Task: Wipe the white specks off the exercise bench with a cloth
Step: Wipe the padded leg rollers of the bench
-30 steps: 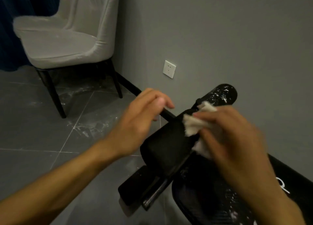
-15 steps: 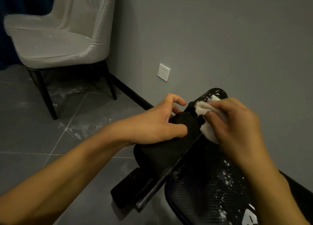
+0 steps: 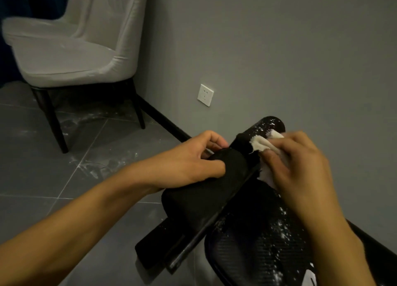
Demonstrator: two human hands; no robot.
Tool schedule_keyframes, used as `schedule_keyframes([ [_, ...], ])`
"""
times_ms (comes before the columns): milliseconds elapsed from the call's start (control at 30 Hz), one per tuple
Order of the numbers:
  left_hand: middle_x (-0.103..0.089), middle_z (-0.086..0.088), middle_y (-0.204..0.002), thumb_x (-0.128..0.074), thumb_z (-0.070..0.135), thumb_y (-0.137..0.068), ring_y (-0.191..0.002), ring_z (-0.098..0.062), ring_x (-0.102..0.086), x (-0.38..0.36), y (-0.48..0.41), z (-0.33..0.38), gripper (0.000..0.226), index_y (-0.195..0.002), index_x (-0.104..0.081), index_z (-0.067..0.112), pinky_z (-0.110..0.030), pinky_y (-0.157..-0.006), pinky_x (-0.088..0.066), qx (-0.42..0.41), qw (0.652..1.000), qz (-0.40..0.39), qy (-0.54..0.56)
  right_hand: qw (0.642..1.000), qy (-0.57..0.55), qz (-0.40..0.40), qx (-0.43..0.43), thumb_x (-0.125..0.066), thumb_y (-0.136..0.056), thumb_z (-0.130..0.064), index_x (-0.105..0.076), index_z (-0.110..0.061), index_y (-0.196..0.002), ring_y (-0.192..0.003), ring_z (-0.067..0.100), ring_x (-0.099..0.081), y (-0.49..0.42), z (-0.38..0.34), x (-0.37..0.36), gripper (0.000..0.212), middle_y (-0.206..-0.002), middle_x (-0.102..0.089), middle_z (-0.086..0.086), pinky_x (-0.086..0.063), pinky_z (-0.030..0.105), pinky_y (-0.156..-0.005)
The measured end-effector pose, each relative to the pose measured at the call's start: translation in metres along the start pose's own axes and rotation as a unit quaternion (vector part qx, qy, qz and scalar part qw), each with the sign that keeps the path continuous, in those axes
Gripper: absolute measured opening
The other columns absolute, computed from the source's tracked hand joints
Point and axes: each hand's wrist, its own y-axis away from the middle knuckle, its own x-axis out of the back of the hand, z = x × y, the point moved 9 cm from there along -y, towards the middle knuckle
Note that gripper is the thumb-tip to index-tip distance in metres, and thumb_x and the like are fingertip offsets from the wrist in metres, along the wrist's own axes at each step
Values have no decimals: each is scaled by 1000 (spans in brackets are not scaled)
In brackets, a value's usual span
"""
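A black exercise bench fills the lower right; its carbon-pattern seat pad (image 3: pixel 253 251) carries white specks along its right side. Past the seat sit two black foam rollers. My left hand (image 3: pixel 193 161) grips the near roller (image 3: pixel 206 191), thumb on top. The far roller (image 3: pixel 264 128) is dotted with white specks. My right hand (image 3: pixel 300 163) presses a crumpled white cloth (image 3: pixel 261 145) against the near end of that far roller; most of the cloth is hidden under my fingers.
A grey upholstered chair (image 3: pixel 71 55) on black legs stands at the back left. The grey wall with a white socket (image 3: pixel 205 95) runs close behind the bench. White dust marks the dark floor tiles (image 3: pixel 90 163) to the left.
My left hand came down from the air and took hold of the near roller. My right hand slid the cloth from that roller up onto the far speckled roller.
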Motion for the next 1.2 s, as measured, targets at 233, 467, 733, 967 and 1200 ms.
schedule_keyframes([
  [233,-63,6,-118,-67,29,-68,-89,-7,-66,-1,0,3,49,-116,-57,33,-29,-77,-59,-9,1000,18,-1,994,-11,-69,79,-62,-92,-22,-70,-32,-113,-101,-2,-55,-8,-27,-22,24,-106,-57,-16,-40,7,-88],
  [467,-67,7,-109,-76,21,-76,-91,-14,-69,3,0,1,45,-116,-59,28,-32,-84,-57,-9,1000,28,0,990,-12,-91,105,-61,-89,-31,-69,-35,-115,-100,-2,-55,-6,-39,-26,28,-109,-60,-16,-42,12,-86],
  [733,-60,8,-119,-76,5,-81,-103,-14,-68,7,-9,9,44,-114,-59,29,-38,-86,-61,-24,999,34,-3,998,-21,65,14,-70,-88,-19,-61,-30,-107,-97,7,-56,-11,13,4,24,-108,-62,-8,-32,-5,-81],
  [967,-47,11,-132,-77,22,-83,-117,-7,-56,5,-25,21,59,-130,-48,43,-32,-90,-58,-34,995,21,-87,989,-91,55,99,-68,-89,-20,-71,-18,-106,-106,3,-62,7,-3,-2,18,-111,-65,-5,-47,15,-92],
  [1200,-38,4,-130,-74,35,-86,-116,-13,-53,-20,-54,48,65,-144,-45,33,-29,-104,-46,-72,946,-8,-314,992,-67,99,-38,-69,-92,-24,-70,-28,-104,-93,3,-59,-10,58,3,13,-101,-64,-9,-43,18,-85],
])
